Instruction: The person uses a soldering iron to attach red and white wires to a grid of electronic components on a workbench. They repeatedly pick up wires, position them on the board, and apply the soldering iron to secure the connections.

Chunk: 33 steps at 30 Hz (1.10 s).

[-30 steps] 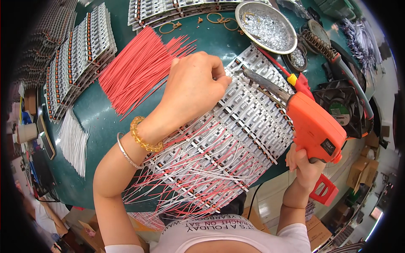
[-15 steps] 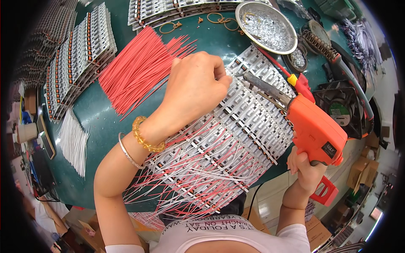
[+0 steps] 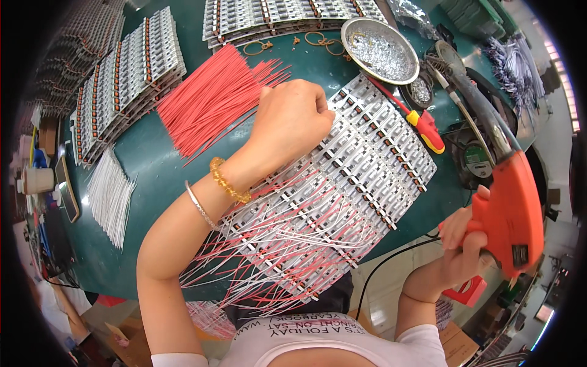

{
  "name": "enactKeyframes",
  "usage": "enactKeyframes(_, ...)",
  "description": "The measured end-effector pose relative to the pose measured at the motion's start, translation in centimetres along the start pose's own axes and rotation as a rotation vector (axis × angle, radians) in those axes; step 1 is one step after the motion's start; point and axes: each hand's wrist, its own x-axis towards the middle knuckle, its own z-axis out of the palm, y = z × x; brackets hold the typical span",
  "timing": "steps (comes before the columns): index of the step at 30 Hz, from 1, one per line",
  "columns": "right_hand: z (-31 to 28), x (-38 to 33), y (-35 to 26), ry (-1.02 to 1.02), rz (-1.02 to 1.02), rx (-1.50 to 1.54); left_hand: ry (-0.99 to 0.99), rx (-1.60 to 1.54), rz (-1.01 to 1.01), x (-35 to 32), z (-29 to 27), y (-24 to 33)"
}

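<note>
My left hand (image 3: 292, 116) is closed over the upper left part of a panel of small circuit boards (image 3: 379, 153). Its fingertips are turned away, so whatever they grip is hidden. From the panel's lower left part many thin red and white wires (image 3: 287, 235) stick out toward me. My right hand (image 3: 465, 235) is wrapped round the handle of an orange soldering gun (image 3: 516, 214), held to the right of the panel with its tip raised. Beyond my left hand lies a bundle of loose red wires (image 3: 211, 98).
Stacked board panels (image 3: 131, 79) stand at the left, with more panels (image 3: 281, 18) at the back. White wires (image 3: 112, 196) lie at the left. A metal bowl of shiny scraps (image 3: 379, 49), a red-yellow screwdriver (image 3: 427, 128) and a coiled-spring iron stand (image 3: 443, 64) sit at the back right.
My right hand has swung the soldering gun rightward, away from the panel, and its tip now points up toward the iron stand. My left hand stays closed over the panel.
</note>
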Motion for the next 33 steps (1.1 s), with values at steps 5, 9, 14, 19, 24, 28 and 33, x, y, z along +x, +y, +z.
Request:
enactKeyframes(5,0.1,0.8,2.1,-0.072,0.182,0.214,0.003,0.011,0.001,-0.4,-0.2,0.1)
enactKeyframes(9,-0.5,1.2,4.2,-0.114,0.292,0.392,0.088,0.101,0.120,-1.7,-0.9,0.0)
enactKeyframes(14,-0.8,1.2,4.8,-0.159,0.338,0.475,0.168,0.022,0.205,-5.2,-2.4,-1.5)
enactKeyframes(19,-0.5,1.3,4.4,-0.212,0.330,0.427,0.121,0.164,0.251,-9.2,-2.3,-2.5)
enactKeyframes(24,-0.1,0.1,4.0,-0.224,0.452,0.598,0.192,0.231,0.220,-11.4,-2.9,-3.3)
enactKeyframes(28,1.6,-3.8,2.1,-0.276,0.395,0.615,0.123,0.190,0.119,-14.8,-5.4,-4.4)
enactKeyframes(33,2.9,-6.5,0.6,-0.319,0.450,0.647,0.504,0.784,-0.021,-19.0,-11.0,-9.5)
